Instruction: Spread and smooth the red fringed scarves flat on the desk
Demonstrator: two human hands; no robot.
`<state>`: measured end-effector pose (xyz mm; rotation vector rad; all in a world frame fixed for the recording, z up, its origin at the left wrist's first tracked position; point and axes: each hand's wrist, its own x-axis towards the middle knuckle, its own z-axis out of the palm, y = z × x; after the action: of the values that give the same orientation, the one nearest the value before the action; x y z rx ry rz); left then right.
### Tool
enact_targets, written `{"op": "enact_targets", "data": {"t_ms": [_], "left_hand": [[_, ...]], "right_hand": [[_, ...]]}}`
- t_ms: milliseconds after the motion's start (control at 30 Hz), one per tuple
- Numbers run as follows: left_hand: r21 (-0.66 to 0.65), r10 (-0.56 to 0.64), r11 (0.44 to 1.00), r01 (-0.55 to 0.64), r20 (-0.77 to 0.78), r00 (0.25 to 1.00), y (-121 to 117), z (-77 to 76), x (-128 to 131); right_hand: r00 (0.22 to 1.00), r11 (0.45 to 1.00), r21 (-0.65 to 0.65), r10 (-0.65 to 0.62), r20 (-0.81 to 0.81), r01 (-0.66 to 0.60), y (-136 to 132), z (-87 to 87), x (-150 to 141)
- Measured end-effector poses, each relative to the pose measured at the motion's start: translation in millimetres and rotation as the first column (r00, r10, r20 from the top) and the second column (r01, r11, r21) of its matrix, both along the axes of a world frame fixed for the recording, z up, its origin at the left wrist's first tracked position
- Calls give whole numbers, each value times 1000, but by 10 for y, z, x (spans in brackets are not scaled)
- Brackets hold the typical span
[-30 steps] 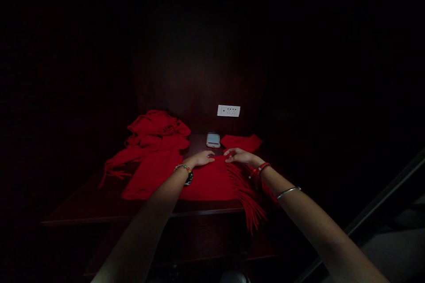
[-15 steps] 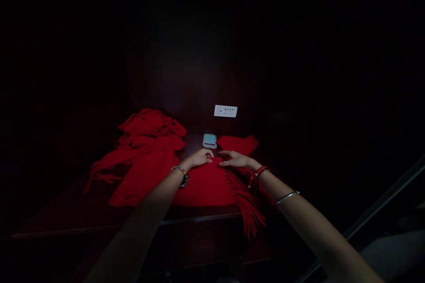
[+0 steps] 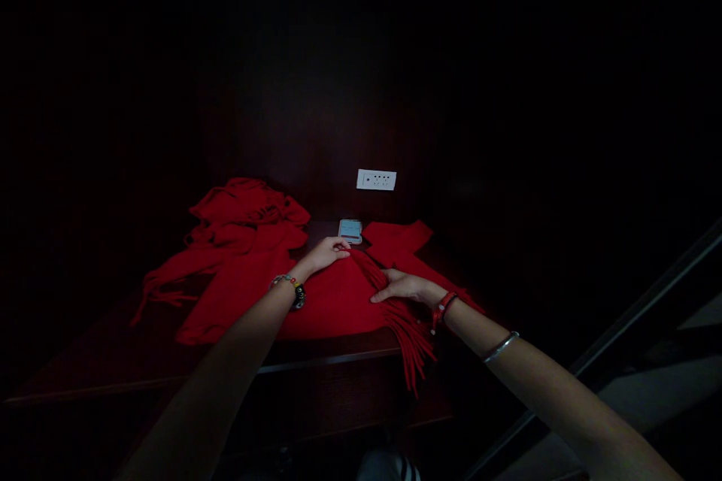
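Observation:
A red fringed scarf (image 3: 332,308) lies spread on a dark wooden shelf. My left hand (image 3: 328,252) pinches its far edge close to the fringe, and the cloth lifts into a small peak there. Over the tassels (image 3: 414,349) at the scarf's right end is my right hand (image 3: 406,286), thumb and fingers apart, touching the strands; some fingertips are hidden among them. The tassels hang past the shelf's front edge.
A crumpled heap of red scarves (image 3: 248,210) lies at the left. Behind my left hand rests a lit phone (image 3: 350,231), with another red scarf (image 3: 398,235) to its right. A white socket plate (image 3: 376,179) is on the back wall. The shelf's front edge (image 3: 332,362) runs below the scarf.
My right hand has moved from the scarf's far edge toward me, down along the fringe. My left hand has closed on the far edge, which is now raised. The view has shifted slightly.

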<state>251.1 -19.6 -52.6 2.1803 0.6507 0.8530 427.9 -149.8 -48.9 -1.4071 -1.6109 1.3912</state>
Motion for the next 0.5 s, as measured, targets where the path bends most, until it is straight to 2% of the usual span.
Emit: {"op": "enact_targets", "data": {"t_ms": [100, 167, 267, 333, 433, 500], "left_hand": [[-44, -19, 999, 21, 42, 999, 9, -55, -7], [-58, -16, 998, 19, 53, 998, 10, -62, -8], [-69, 15, 998, -10, 73, 997, 28, -7, 21], [-66, 55, 997, -49, 91, 994, 44, 50, 68], [9, 173, 985, -174, 79, 982, 31, 79, 171], [132, 286, 950, -282, -17, 958, -23, 25, 242]], "right_hand": [[1000, 1000, 16, 1, -3, -1, -19, -53, 15], [999, 999, -17, 28, -16, -28, -32, 4, 47], [998, 995, -80, 60, -33, -62, -55, 231, 104], [997, 995, -72, 74, 4, -73, -41, 434, 157], [978, 998, 12, 51, 203, -54, 73, 699, 291], [903, 998, 63, -13, 430, -15, 193, 781, 416]]}}
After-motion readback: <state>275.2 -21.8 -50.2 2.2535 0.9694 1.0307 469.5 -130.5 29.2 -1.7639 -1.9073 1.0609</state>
